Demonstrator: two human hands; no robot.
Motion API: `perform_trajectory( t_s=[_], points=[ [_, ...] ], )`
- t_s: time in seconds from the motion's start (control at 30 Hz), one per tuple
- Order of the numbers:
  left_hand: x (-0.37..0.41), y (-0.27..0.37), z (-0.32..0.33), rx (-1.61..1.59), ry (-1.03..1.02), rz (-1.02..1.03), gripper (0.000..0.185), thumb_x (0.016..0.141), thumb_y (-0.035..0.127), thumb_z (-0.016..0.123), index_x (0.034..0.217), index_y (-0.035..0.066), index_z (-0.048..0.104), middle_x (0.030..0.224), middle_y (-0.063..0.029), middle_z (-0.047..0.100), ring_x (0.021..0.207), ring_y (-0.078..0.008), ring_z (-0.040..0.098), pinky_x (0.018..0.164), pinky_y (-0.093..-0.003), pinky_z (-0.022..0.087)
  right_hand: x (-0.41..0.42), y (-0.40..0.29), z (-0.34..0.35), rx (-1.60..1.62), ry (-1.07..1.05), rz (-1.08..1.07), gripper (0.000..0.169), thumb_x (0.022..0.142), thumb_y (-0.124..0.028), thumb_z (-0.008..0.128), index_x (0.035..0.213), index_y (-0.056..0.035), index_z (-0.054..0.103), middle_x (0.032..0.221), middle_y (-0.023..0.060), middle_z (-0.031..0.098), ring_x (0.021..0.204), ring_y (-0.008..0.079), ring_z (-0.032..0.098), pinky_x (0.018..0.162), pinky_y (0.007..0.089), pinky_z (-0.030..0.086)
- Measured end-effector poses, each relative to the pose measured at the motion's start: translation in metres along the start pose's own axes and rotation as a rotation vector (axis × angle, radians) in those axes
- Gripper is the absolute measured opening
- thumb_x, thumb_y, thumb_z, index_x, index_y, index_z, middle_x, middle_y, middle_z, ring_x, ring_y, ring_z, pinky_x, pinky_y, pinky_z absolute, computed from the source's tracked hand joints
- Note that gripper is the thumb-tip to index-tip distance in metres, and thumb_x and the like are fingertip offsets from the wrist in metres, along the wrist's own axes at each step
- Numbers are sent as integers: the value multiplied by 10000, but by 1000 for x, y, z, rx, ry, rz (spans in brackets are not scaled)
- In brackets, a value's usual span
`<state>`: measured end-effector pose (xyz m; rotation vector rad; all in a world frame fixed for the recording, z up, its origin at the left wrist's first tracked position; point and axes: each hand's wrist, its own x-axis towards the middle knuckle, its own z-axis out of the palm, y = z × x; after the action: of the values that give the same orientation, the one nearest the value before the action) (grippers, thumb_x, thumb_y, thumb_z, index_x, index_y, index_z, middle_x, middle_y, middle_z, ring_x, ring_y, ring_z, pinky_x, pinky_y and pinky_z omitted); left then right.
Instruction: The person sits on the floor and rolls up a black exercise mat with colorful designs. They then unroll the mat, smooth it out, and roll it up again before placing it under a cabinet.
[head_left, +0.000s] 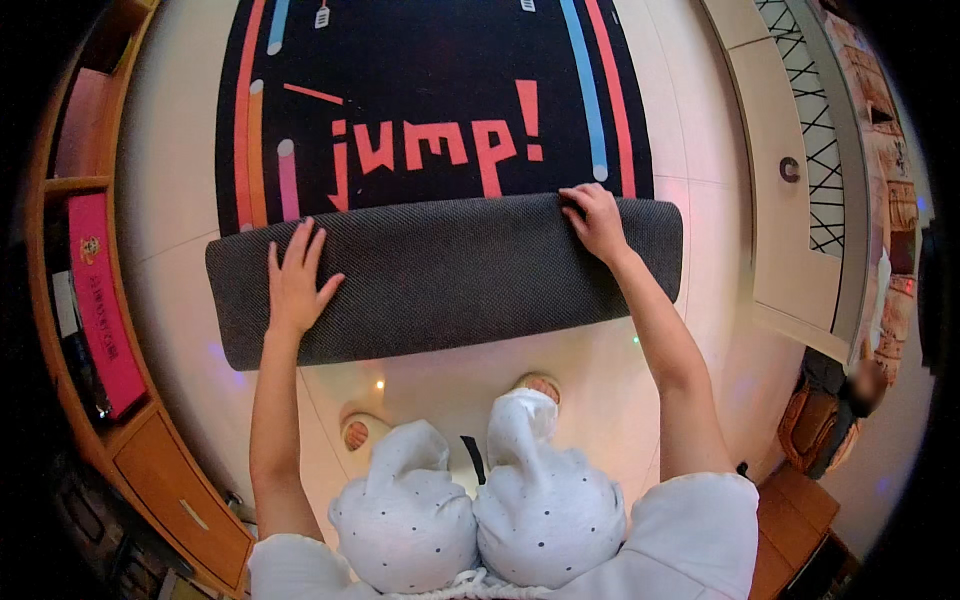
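A black mat (435, 67) with red, blue, orange and pink stripes and a large printed word lies on the tiled floor. Its near end is folded or rolled over, showing the dark grey textured underside (450, 277). My left hand (298, 281) rests with spread fingers on the left part of this grey section, fingertips at its far edge. Over the far edge, toward the right, my right hand (596, 221) curls its fingers on the mat; whether they grip it is hard to tell. The inner side of the fold is hidden.
A wooden shelf unit (142, 405) holding a pink box (105, 300) stands on the left. On the right is a beige cabinet (780, 247), with a brown bag (810, 427) below it. My slippered feet are just this side of the mat.
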<state>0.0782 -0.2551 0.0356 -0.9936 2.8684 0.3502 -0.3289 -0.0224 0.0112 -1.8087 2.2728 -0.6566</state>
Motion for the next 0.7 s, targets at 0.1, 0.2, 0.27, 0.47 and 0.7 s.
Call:
perform_trajectory(
  t_s=[0.1, 0.2, 0.27, 0.47, 0.7],
  points=[
    [16, -12, -7, 81, 123, -25, 668, 796, 329, 668, 1357, 82, 404, 1371, -112, 423, 1314, -263, 365, 1115, -559, 148, 9, -5, -2, 22, 115, -41, 292, 730, -11, 655, 1019, -47, 632, 886, 105, 601, 858, 315, 563, 754, 409, 435],
    [29, -24, -13, 135, -55, -79, 510, 789, 248, 657, 1229, 49, 493, 1178, -120, 512, 1163, -259, 474, 1113, -537, 176, 13, -18, 0, 54, 245, -69, 311, 709, 14, 645, 1013, -48, 639, 852, 112, 598, 810, 319, 567, 746, 417, 435],
    [38, -14, -14, 172, 8, -41, 408, 796, 184, 641, 1161, 39, 531, 1121, -127, 528, 1114, -272, 493, 1089, -503, 242, 8, -9, 8, 16, 244, -14, 328, 697, 7, 652, 1020, -49, 636, 884, 114, 604, 871, 319, 569, 788, 417, 443],
    [-1, 21, -9, -59, 404, 187, 251, 760, 71, 661, 994, 43, 574, 975, -123, 559, 930, -328, 544, 838, -438, 439, 2, -27, 20, -138, 276, -25, 270, 699, -2, 619, 967, -31, 623, 951, 117, 589, 918, 307, 572, 805, 405, 470],
    [-147, 34, 28, -15, 152, 301, 444, 718, 189, 672, 1136, 73, 579, 1199, -135, 531, 1125, -306, 520, 933, -496, 406, -141, -84, -10, -117, -72, -328, 467, 728, -209, 663, 1153, -31, 584, 1192, 125, 566, 1111, 298, 536, 956, 458, 428]
  ],
)
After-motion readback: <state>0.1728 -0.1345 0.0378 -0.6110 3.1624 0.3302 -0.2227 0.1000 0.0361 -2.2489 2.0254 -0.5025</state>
